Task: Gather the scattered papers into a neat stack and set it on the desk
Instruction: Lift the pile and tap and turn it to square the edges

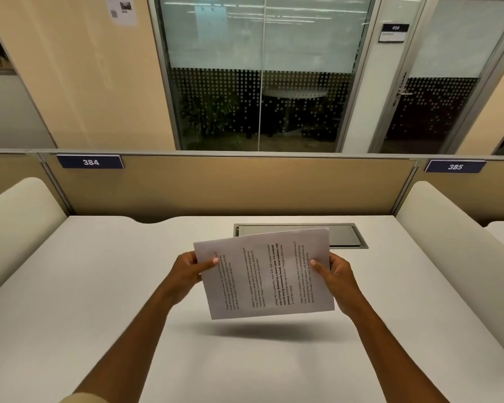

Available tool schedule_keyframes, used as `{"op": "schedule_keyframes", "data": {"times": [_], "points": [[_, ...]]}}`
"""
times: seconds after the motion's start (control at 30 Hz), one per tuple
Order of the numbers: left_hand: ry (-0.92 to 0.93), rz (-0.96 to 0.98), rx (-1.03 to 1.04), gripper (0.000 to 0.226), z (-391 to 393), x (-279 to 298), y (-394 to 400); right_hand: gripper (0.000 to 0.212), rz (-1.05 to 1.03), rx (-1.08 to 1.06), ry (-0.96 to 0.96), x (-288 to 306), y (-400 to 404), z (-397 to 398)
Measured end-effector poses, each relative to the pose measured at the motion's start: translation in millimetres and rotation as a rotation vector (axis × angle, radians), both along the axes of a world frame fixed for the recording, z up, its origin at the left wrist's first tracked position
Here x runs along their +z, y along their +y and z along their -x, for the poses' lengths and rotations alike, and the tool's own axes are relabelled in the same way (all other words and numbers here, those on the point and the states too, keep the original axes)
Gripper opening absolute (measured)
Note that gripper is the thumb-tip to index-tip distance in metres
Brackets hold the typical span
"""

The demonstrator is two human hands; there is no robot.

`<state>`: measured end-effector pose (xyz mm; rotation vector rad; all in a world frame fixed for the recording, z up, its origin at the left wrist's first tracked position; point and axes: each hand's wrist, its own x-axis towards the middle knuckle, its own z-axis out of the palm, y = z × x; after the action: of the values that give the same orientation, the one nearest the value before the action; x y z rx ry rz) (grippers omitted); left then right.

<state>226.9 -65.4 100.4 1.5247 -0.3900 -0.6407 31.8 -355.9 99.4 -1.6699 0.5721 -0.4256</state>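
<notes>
Head view, papers: a printed paper stack is held in the air above the white surface, just in front of the metal cable hatch, casting a shadow below.
Left grip: the left hand is clenched on the stack's left edge, thumb on top.
Right grip: the right hand is clenched on the right edge, thumb on the printed face.
Progress: no loose sheets show on the surface, so gathering looks finished; the edges appear roughly squared, though the stack is tilted.
Left to do: likely a final squaring, then lowering the stack in front of the hatch and letting go.
Writing: the divider beyond the hatch carries plates "384" and "385"; the sheet's bold line reads partly "Defined by a slower pace"; the door sign is too small to read surely.
</notes>
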Motion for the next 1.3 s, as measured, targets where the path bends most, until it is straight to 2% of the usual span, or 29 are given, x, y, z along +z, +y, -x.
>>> {"op": "schedule_keyframes", "data": {"times": [0.07,0.13,0.2,0.5,0.7,1.07,1.3], "points": [[0.053,0.057,0.069,0.040,12,-18,-3,0.031,0.000,-0.014,-0.008,-6,5,-1],[0.029,0.081,0.138,0.030,23,-29,-7,0.024,0.003,-0.028,-0.014,-13,11,-2],[-0.009,0.088,0.194,0.031,33,-34,-9,0.019,0.006,-0.050,-0.011,-17,17,-2],[-0.111,0.024,0.345,0.011,59,-49,-10,0.023,-0.049,-0.109,-0.024,-41,30,8],[-0.141,-0.041,0.337,0.021,77,-73,-4,0.032,-0.142,-0.124,0.023,-80,41,22],[-0.221,-0.058,0.325,0.025,68,-62,-5,0.036,-0.142,-0.107,0.025,-76,36,13],[-0.191,-0.086,0.294,0.028,68,-77,1,0.037,-0.175,-0.088,0.077,-89,45,21]]}}
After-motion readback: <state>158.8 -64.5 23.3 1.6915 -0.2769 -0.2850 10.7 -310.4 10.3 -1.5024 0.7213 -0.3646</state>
